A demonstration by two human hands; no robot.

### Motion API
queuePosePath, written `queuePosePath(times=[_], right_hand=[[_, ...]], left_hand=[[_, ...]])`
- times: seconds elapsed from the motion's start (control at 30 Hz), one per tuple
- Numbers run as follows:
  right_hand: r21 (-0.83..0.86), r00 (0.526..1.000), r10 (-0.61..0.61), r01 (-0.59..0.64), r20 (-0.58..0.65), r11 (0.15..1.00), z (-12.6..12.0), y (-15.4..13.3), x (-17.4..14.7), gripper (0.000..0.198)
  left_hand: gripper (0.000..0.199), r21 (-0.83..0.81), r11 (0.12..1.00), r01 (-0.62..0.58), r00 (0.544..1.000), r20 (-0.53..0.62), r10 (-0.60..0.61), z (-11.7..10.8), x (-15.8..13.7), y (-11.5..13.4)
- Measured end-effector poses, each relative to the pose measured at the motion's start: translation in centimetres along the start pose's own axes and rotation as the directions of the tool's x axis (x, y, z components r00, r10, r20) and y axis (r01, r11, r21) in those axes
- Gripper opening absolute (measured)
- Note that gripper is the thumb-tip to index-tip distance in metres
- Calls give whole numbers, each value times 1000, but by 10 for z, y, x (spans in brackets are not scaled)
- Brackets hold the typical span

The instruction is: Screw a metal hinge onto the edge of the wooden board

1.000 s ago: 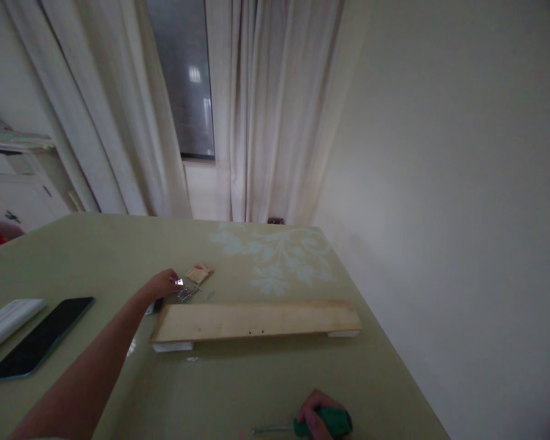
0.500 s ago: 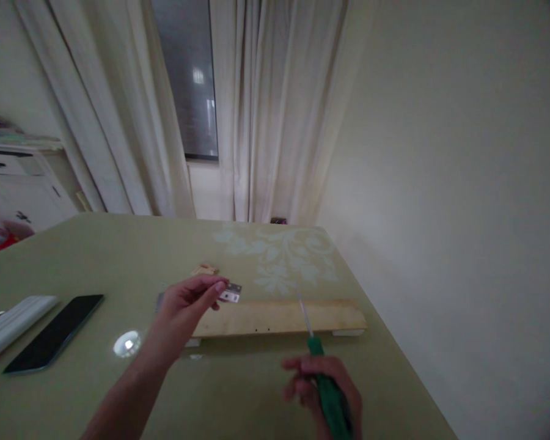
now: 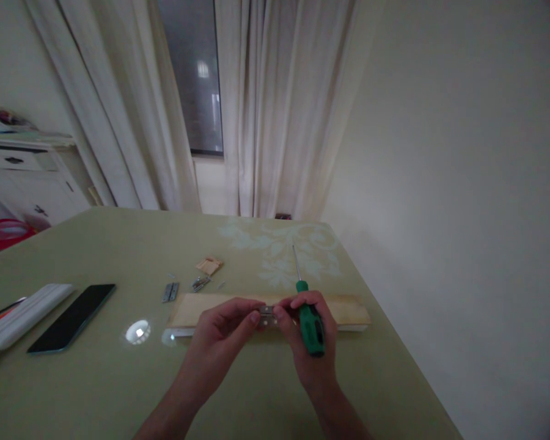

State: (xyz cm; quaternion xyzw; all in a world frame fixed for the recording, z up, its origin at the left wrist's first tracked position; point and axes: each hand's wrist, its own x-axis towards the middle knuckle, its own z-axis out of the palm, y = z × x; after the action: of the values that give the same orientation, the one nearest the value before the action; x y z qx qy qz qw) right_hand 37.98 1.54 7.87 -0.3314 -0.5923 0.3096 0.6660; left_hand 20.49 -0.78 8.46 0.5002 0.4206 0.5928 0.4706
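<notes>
Left hand and right hand meet over the near edge of the board — fingertips of both pinch a small hinge between them. Right hand also wraps the green screwdriver, shaft pointing away past the board. Beyond the board's left end: a second hinge, screws, a packet. Well left of the board — a phone.

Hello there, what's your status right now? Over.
Left hand and right hand pinch small silver metal hinge over pale wooden board. Right also grips green-handled screwdriver. Nothing blocking.
</notes>
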Motion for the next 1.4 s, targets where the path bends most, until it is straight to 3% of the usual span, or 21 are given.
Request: queuePosePath(times=[0.1, 0.17, 0.2, 0.27, 0.3, 0.33, 0.37, 0.47, 0.57, 0.63, 0.7, 0.8, 0.93, 1.1, 1.3, 1.4], right_hand=[[-26, 1000, -18, 18, -1, 999, -4, 4, -3, 20], [-36, 1000, -26, 26, -9, 999, -6, 8, -7, 20], [-35, 1000, -24, 24, -17, 999, -7, 9, -11, 20], [-13, 1000, 0, 0, -19, 1000, -7, 11, -18, 19], [19, 999, 31, -31, -8, 999, -7, 11, -21, 20], [58, 997, 74, -74, 9, 996, -7, 11, -25, 20], [97, 992, 122, -124, 24, 988, -6, 11, -28, 21], [144, 973, 231, -232, 26, 962, -4, 11, -34, 24], [76, 981, 193, -195, 35, 978, -5, 11, -34, 22], [12, 988, 126, -127, 87, 992, -9, 12, -32, 19], [-45, 982, 79, -73, 171, 996, -14, 12, -29, 18], [-105, 954, 73, -44, 291, 993, -18, 14, -26, 17], [-157, 942, 93, -44, 323, 987, -19, 18, -28, 14], [-188, 952, 128, -76, 279, 979, -20, 21, -32, 10], [-218, 969, 143, -98, 202, 971, -21, 26, -43, 13], [-251, 984, 134, -101, 117, 963, -22, 36, -46, 13]], left_hand=[[15, 110, 992, -61, 998, 6, 61, 3, -4, -1], [8, 307, 925, -224, 964, -68, 256, 2, -9, -6], [10, 442, 834, -332, 907, -94, 411, 1, -13, -11], [22, 682, 538, -495, 720, -23, 693, -2, -21, -21], [28, 745, 391, -541, 635, 57, 771, -4, -25, -27], [32, 769, 282, -573, 581, 139, 802, -5, -29, -33], [35, 768, 223, -601, 563, 208, 800, -6, -32, -38], [38, 716, 246, -654, 599, 291, 746, -4, -40, -46], [37, 636, 426, -643, 670, 198, 715, 4, -44, -46], [31, 538, 634, -555, 783, 82, 616, 9, -47, -45], [29, 385, 834, -395, 890, -63, 451, 10, -48, -46], [29, 220, 954, -204, 963, -131, 236, 5, -44, -50], [23, 233, 968, -92, 993, -48, 106, 0, -34, -53], [32, 21, 997, 68, 997, -27, -67, 4, -31, -54], [45, -90, 982, 165, 967, -181, -179, 10, -36, -55], [45, -72, 974, 214, 969, -113, -221, 12, -36, -65]])
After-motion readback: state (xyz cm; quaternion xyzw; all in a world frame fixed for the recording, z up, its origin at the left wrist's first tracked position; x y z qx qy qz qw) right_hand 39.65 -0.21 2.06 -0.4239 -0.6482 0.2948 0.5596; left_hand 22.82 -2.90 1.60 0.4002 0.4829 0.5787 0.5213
